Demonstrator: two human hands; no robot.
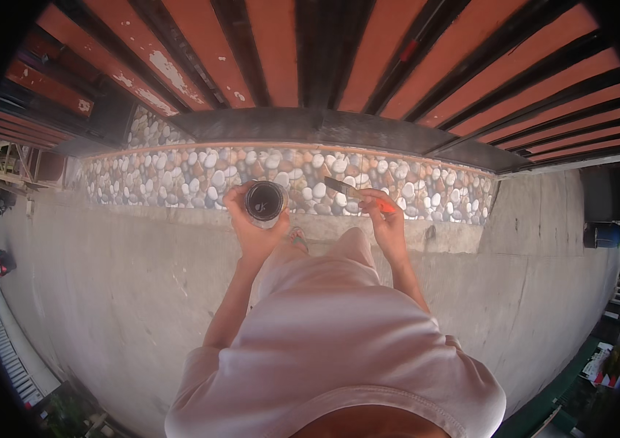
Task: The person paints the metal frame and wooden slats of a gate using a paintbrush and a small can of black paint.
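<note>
My left hand (258, 230) is wrapped around a round can of dark paint (264, 201), its open top facing up at me. Dark liquid shows inside, with a small light reflection on it. In my right hand (388, 222) is a paintbrush (351, 190) with an orange-red handle. The bristles look dark and point up and to the left, towards the gate. A gap separates the brush from the can. Ahead of both hands rises a gate of black metal bars (313, 60) backed by orange-red panels (271, 49).
Pebble-patterned tiles (200, 175) line the low strip below the gate. Grey concrete pavement (124, 263) spreads around my feet. To the far right stands a blue container (608, 235). A wooden frame (11, 164) is at the far left. White paint patches mark some panels.
</note>
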